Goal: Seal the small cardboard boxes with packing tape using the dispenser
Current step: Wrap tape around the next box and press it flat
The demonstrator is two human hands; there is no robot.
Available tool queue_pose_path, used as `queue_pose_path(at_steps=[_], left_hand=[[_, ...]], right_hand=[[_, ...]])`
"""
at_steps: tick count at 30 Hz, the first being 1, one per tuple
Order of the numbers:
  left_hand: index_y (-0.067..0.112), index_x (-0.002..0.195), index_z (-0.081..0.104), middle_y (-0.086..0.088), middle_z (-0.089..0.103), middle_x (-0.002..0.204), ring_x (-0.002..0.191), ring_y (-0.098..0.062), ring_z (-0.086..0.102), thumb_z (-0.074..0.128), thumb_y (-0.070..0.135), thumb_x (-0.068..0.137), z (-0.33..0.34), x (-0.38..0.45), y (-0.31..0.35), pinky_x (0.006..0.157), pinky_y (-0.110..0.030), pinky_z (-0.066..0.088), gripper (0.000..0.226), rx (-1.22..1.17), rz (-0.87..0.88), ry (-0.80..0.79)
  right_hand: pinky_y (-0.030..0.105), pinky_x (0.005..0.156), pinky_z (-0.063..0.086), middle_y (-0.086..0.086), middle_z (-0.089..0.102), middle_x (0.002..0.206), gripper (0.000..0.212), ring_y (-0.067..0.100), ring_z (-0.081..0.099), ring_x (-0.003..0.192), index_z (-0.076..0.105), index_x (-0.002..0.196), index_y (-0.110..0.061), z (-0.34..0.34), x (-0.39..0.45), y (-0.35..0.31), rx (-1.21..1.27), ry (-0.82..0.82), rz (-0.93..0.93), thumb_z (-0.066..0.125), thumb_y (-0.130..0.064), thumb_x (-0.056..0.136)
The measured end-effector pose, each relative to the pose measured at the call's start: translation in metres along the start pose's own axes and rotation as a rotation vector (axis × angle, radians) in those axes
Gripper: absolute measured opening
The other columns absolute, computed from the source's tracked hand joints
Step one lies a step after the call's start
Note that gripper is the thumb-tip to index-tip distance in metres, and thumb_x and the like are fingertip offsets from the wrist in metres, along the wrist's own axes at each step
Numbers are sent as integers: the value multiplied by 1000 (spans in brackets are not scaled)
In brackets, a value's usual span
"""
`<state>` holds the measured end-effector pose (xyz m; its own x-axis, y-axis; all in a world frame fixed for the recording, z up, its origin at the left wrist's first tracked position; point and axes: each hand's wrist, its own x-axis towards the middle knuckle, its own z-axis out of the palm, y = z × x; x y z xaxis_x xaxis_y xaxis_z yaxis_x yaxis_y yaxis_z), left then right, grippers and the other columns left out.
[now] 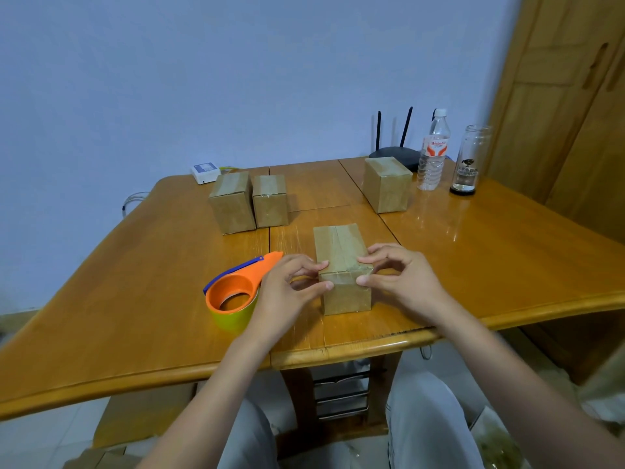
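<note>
A small cardboard box (pixel 341 265) stands near the front of the wooden table (pixel 490 252), with clear tape along its top seam and down its near face. My left hand (pixel 291 292) pinches the box's near left top corner between thumb and fingers. My right hand (pixel 399 275) pinches the near right top corner the same way. The orange tape dispenser (pixel 236 289), loaded with a yellow-green roll, lies on the table just left of my left hand, untouched.
Two boxes (pixel 233 204) (pixel 270 201) stand side by side at the back left, another box (pixel 387 184) at the back right. A water bottle (pixel 433 154), a glass bottle (pixel 468 160), a router (pixel 395 150) and a white device (pixel 204 172) line the far edge.
</note>
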<state>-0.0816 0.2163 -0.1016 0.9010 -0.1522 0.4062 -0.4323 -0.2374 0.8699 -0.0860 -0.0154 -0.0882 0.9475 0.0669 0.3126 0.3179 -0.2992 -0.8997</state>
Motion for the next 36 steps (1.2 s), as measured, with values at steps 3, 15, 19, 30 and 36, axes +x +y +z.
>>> queue_pose_path(at_steps=[3,15,19,30,36], left_hand=[[24,103,76,4,66,116,108,-11,67,84,20,77,-2,-1,2,90,-28,57,27,-10,-18,-3],[24,107,77,6,65,123,107,-4,66,82,22,80,0,-2,3,90,-22,55,28,-8,-31,45],[25,106,77,7,65,122,105,-6,68,82,25,79,4,-3,1,88,-24,56,27,2,-22,84],[26,107,76,8,65,122,104,-2,67,81,21,82,2,-4,4,88,-18,55,26,41,-12,58],[18,107,76,0,63,126,115,-14,64,52,8,101,-6,0,10,92,-33,58,27,-144,-145,-52]], right_hand=[[28,93,56,-2,63,123,33,3,66,81,79,97,-23,0,0,-1,-11,-9,-2,90,-13,67],[18,97,50,-7,66,122,31,0,65,103,79,107,-24,-10,-3,-3,4,-58,20,83,-17,77],[12,88,50,-3,65,123,32,7,68,96,79,106,-18,-7,-2,-1,8,-33,13,85,-15,75],[16,87,53,-6,65,119,31,5,67,90,78,98,-29,3,-3,-1,-69,50,-5,90,-21,70],[7,85,43,-22,56,134,33,-7,55,117,71,118,-45,-28,-4,-23,-199,-292,88,67,-22,95]])
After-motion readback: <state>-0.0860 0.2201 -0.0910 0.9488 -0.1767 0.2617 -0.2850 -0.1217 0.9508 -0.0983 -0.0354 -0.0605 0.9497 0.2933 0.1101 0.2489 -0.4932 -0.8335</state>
